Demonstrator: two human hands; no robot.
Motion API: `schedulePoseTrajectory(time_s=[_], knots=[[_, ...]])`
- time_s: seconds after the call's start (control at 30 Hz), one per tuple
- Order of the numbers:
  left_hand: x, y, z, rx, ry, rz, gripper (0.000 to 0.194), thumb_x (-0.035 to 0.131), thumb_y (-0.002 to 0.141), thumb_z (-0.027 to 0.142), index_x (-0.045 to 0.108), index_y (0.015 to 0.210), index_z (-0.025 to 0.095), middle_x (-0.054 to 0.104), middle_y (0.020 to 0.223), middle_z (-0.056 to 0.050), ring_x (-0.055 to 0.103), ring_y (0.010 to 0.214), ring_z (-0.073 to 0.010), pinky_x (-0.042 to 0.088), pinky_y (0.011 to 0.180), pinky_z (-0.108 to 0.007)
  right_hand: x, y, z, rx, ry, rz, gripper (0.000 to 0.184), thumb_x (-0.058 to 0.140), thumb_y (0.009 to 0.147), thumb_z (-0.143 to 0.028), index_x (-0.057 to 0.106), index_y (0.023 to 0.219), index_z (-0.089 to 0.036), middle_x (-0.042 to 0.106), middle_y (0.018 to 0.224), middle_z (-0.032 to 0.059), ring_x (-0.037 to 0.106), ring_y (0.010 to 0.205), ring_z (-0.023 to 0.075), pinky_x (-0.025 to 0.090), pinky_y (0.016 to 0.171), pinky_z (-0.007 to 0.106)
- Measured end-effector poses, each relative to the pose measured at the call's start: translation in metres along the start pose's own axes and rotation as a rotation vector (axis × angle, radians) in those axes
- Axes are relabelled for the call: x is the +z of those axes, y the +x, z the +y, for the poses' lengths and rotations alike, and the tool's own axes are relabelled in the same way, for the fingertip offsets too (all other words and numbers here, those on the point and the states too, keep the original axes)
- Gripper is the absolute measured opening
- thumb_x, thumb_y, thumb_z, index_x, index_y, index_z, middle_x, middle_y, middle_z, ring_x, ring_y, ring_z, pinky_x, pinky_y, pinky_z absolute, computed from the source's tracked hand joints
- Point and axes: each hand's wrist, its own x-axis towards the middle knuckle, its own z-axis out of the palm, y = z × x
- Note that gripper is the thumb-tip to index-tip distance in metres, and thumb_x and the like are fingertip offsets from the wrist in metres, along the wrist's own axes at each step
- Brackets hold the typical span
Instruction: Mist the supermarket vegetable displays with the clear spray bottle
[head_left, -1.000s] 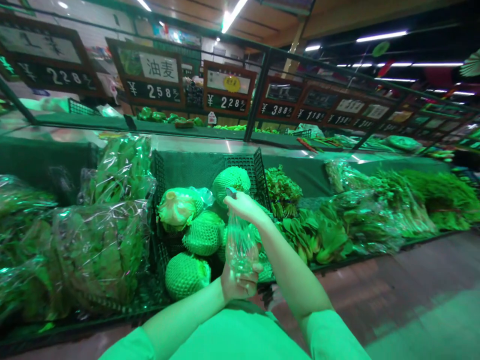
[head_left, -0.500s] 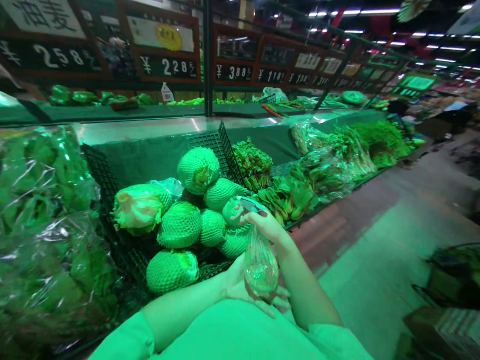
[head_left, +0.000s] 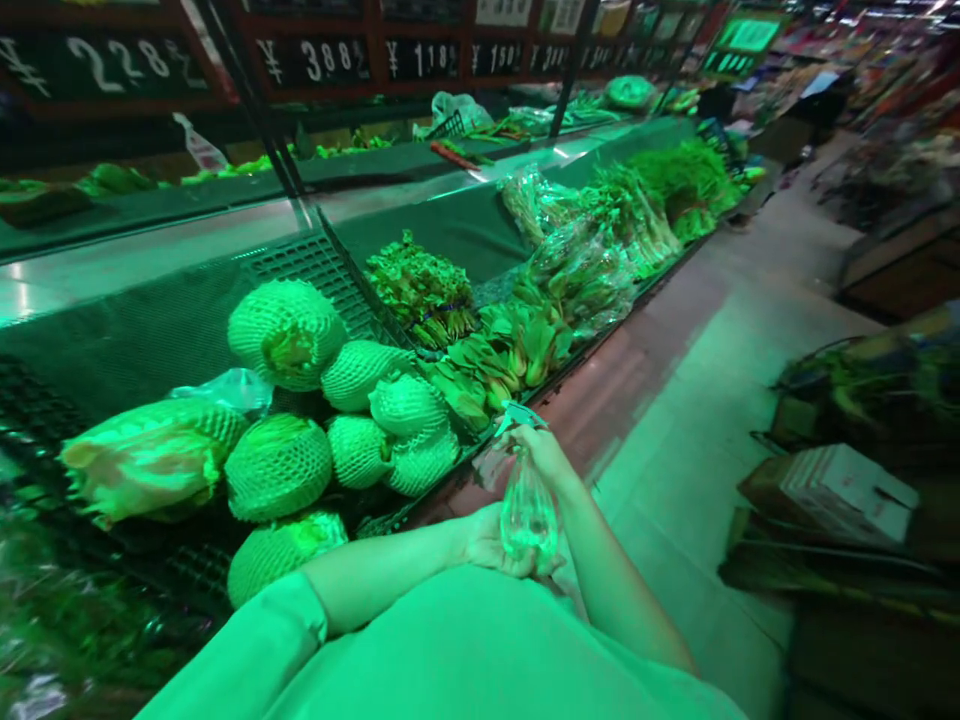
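The right hand [head_left: 534, 447] grips the gathered neck of a clear plastic bag [head_left: 529, 508], fingers closed around it, with the loose end of the bag sticking up past them. The bag hangs, rounded at the bottom, in front of the person's shirt [head_left: 450, 655], just off the front right corner of the black mesh crate [head_left: 358, 283]. The left hand [head_left: 489, 540] is under and against the bag's lower part; its fingers are partly hidden there, so how far they are curled I cannot tell.

Inside the crate, round leafy heads in foam nets [head_left: 279, 470] lie piled together, touching one another. Just beyond the crate's right wall stands a bundle of frilly greens [head_left: 420, 290], with broad-leaved greens [head_left: 517, 350] nearer its front and plastic-wrapped greens [head_left: 585, 270] farther along. Price boards [head_left: 315, 60] hang above and behind the crate. Well to the crate's right, across the aisle floor [head_left: 690, 430], sits a pale box [head_left: 847, 490].
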Motion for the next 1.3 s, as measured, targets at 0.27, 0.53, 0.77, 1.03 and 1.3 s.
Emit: schedulePoseTrajectory(time_s=[0.27,0.53,0.77,1.03,1.3], knots=[[0.009,0.03,0.007,0.046,-0.104,-0.022,0.032,0.037,0.069,0.031,0.047,0.089,0.008,0.046,0.077,-0.011,0.043,0.064,-0.0112,0.017,0.038,-0.01,-0.017,0.026,0.016,0.154,-0.027,-0.101,0.015,0.036,0.058,-0.016,0.051,0.057,-0.013,0.053,0.049,0.0014,0.047,0.043,0.0102,0.036,0.045,0.022],[0.015,0.045,0.017,0.089,-0.101,-0.044,0.031,0.039,0.066,0.034,0.049,0.084,0.011,0.045,0.077,-0.009,0.042,0.071,-0.0118,0.022,0.04,-0.009,-0.039,0.036,0.019,0.165,-0.03,-0.18,0.014,0.038,0.06,-0.019,0.051,0.057,-0.019,0.05,0.046,0.0001,0.048,0.045,0.0122,0.038,0.047,0.026],[0.019,0.048,0.026,0.182,-0.092,-0.067,0.029,0.041,0.064,0.034,0.052,0.08,0.012,0.047,0.077,-0.008,0.042,0.07,-0.0108,0.025,0.041,-0.01,-0.038,0.05,0.011,0.14,0.046,-0.289,0.022,0.039,0.062,-0.019,0.053,0.079,-0.022,0.058,0.058,0.002,0.053,0.054,0.0166,0.04,0.054,0.032],[0.015,0.048,0.036,0.274,-0.108,-0.075,0.026,0.041,0.062,0.028,0.053,0.082,0.015,0.048,0.085,-0.01,0.042,0.07,-0.0115,0.023,0.04,-0.012,-0.034,0.067,0.003,0.134,0.036,-0.374,0.02,0.039,0.063,-0.025,0.051,0.075,-0.014,0.056,0.06,0.0012,0.053,0.052,0.0119,0.038,0.048,0.022],[0.024,0.048,0.042,0.296,-0.13,-0.122,0.031,0.043,0.063,0.033,0.05,0.083,0.009,0.046,0.083,-0.012,0.04,0.076,-0.0123,0.026,0.043,-0.008,-0.039,0.078,0.003,0.138,0.023,-0.417,0.019,0.039,0.063,-0.026,0.051,0.071,-0.014,0.05,0.049,-0.0007,0.052,0.048,0.0127,0.037,0.047,0.023]])
